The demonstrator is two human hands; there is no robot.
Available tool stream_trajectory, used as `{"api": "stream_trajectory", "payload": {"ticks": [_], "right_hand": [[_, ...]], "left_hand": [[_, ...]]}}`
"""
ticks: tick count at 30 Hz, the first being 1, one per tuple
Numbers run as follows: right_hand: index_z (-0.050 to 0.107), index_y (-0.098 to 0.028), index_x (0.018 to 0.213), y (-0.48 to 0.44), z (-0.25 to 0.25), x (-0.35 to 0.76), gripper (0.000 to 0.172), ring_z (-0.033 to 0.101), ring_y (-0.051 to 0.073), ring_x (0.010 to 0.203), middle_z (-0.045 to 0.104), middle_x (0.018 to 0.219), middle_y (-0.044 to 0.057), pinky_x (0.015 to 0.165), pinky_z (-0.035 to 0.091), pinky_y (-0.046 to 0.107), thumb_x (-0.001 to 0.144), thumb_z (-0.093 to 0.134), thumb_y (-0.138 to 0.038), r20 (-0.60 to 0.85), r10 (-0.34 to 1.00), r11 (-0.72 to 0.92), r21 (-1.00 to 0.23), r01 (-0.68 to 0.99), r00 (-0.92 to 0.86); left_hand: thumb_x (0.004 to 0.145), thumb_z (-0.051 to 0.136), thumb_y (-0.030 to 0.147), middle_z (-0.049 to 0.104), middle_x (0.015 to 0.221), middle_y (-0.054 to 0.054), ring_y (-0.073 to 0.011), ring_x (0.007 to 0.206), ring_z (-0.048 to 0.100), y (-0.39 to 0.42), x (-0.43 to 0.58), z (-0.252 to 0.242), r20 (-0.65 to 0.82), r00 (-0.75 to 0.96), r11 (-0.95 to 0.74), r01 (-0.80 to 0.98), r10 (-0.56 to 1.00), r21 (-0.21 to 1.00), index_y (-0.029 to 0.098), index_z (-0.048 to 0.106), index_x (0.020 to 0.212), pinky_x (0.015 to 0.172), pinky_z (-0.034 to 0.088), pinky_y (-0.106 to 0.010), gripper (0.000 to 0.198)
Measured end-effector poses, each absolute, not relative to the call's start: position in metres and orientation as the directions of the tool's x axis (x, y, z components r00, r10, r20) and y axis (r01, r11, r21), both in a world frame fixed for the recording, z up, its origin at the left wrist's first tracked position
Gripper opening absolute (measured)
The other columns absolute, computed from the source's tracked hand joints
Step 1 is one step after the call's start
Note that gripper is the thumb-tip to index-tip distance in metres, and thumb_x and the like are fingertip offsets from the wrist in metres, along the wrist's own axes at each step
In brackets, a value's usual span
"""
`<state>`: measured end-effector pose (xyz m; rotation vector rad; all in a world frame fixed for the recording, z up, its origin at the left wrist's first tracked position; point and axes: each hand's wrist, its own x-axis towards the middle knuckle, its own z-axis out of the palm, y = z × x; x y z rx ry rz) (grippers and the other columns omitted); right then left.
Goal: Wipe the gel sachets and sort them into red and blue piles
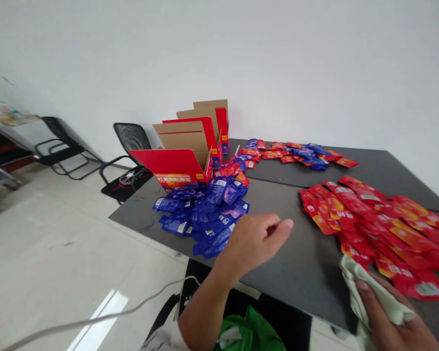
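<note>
My left hand hovers over the near edge of the dark table, beside a pile of blue sachets. Its fingers are curled in and the thumb points forward; nothing shows in it. At the lower right, my right hand is closed on a pale green-white cloth, bunched between thumb and fingers. The cloth is just in front of a large pile of red sachets. Part of the right hand lies outside the view.
Open red cartons stand in a row at the table's left, flaps raised. Mixed red and blue sachets lie along the back near the wall. A black chair is behind the left edge. A grey cable crosses the lower left.
</note>
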<state>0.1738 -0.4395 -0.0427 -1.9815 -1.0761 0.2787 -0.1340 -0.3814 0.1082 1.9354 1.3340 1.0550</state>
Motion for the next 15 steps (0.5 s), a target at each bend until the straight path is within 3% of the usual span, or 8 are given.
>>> {"api": "stream_trajectory", "payload": {"ticks": [3,10,15], "right_hand": [[0.082,-0.027,0.121,-0.44,-0.032,0.168,0.087,0.075,0.043,0.112,0.083,0.11,0.01,0.094,0.057,0.051,0.065,0.068,-0.092,0.066,0.785,-0.309,-0.82,0.482,0.616],[0.083,-0.025,0.117,-0.441,-0.052,0.177,0.074,0.078,0.032,0.102,0.083,0.111,0.006,0.084,0.06,0.033,0.075,0.072,-0.085,0.212,0.81,-0.136,-0.839,0.527,0.547],[0.083,-0.027,0.117,-0.443,-0.056,0.178,0.066,0.08,0.029,0.101,0.083,0.111,0.005,0.087,0.063,0.029,0.081,0.072,-0.08,0.258,0.831,-0.072,-0.828,0.556,0.492]], "left_hand": [[0.106,0.057,0.04,0.044,0.057,0.006,-0.0102,0.055,0.042,-0.391,-0.096,0.098,0.259,0.391,-0.437,0.483,0.883,0.759,0.02,0.046,0.065,0.057,0.021,-0.031,0.046],[0.104,0.057,0.035,0.058,0.059,0.003,-0.0109,0.055,0.049,-0.369,-0.049,0.099,0.253,0.533,-0.547,0.514,0.807,0.66,0.02,0.053,0.064,0.057,0.022,-0.031,0.042],[0.103,0.054,0.034,0.072,0.071,-0.003,-0.015,0.065,0.063,-0.302,-0.014,0.122,0.257,0.573,-0.619,0.63,0.778,0.469,0.02,0.065,0.068,0.058,0.029,-0.03,0.039]]}}
